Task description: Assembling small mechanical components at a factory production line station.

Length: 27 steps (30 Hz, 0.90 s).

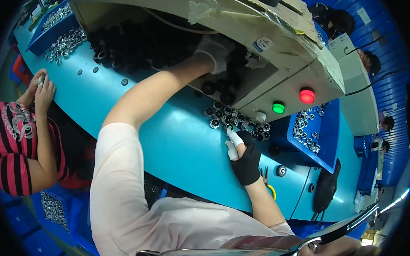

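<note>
the left arm [153, 93] stretches far forward, bent at the elbow, where a pale sleeve [117, 166] ends; its bare forearm angles inward to the left grip [214, 52], white-covered and in shadow, fingers too dark to read. the right forearm [265, 201] runs forward, leaning left, its wrist roughly straight. the right grip [246, 162] wears a black glove, white-covered thumb [231, 150] and forefinger [234, 136] pointing forward, tips slightly apart.

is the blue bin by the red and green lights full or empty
Neither, only partly filled: shiny parts lie scattered in the blue bin, with bare blue bottom showing between them.
</note>
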Tool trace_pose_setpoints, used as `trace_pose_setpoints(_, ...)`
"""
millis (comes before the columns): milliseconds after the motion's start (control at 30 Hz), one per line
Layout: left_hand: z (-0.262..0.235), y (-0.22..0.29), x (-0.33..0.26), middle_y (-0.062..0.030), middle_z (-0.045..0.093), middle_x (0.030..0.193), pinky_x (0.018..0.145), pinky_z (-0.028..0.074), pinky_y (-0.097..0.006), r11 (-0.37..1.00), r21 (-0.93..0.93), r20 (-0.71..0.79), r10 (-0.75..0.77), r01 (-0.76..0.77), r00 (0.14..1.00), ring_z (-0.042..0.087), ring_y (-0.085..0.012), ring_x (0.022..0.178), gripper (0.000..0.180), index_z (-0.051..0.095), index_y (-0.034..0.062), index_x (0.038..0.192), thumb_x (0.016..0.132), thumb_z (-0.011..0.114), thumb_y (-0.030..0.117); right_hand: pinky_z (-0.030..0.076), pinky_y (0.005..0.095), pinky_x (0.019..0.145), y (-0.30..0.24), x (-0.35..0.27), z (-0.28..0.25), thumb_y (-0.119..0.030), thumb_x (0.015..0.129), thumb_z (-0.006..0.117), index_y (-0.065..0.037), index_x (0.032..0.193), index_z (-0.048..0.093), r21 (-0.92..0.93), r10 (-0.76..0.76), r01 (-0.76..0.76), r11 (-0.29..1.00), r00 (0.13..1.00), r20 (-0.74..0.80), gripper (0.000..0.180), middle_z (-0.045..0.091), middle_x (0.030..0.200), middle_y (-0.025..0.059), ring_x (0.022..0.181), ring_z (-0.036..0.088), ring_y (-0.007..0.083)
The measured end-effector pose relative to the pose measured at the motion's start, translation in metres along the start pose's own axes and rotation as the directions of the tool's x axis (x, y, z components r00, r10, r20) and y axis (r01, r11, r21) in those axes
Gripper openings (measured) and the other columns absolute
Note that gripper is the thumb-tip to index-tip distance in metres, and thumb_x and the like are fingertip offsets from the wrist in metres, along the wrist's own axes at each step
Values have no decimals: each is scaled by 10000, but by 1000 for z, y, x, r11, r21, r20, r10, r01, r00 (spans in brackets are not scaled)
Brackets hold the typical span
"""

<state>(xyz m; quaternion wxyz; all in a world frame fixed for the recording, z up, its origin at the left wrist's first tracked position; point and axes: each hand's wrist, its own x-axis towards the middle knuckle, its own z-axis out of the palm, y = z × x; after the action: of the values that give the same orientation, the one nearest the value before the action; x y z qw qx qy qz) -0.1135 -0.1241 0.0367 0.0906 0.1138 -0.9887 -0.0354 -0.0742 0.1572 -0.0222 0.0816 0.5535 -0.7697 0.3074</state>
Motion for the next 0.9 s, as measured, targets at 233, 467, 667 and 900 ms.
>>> trace_pose_setpoints(233,-3,-15,9,-165,569,1233,990,376,-430,995,-66,-211,-90,78,973,520,-322,1162,439,564,88,1215,793,559,210,488,364,576,-5,3,2,70,675,619,-123,1181,614,153,61,-49,987,995,-74,542,602,937,137,693,615,288)
trace_pose_setpoints(467,30,-24,58,-163,570,1225,999,379,-432,984,-138,-249,75,-112,966,524,-323,1158,441,544,80,1228,798,560,175,475,379,665,-2,-3,2,48,721,580,-119,1250,568,411,122,-126,903,992,36,555,550,975,165,744,580,313)
trace_pose_setpoints(667,43,-35,66,-162,570,1218,1007,381,-434,994,-65,-160,80,-92,984,527,-324,1154,444,527,72,1240,802,561,144,488,356,678,5,-1,-1,3,759,607,-122,1307,507,335,78,-73,939,997,-1,571,539,947,132,796,581,300)
trace_pose_setpoints(900,48,-24,76,-160,571,1210,1016,383,-437,992,-46,-142,112,-120,984,531,-326,1150,451,507,64,1253,807,562,109,496,360,665,-4,-7,-7,-35,803,582,-123,1351,447,374,164,-154,915,986,4,571,527,1003,159,725,599,295)
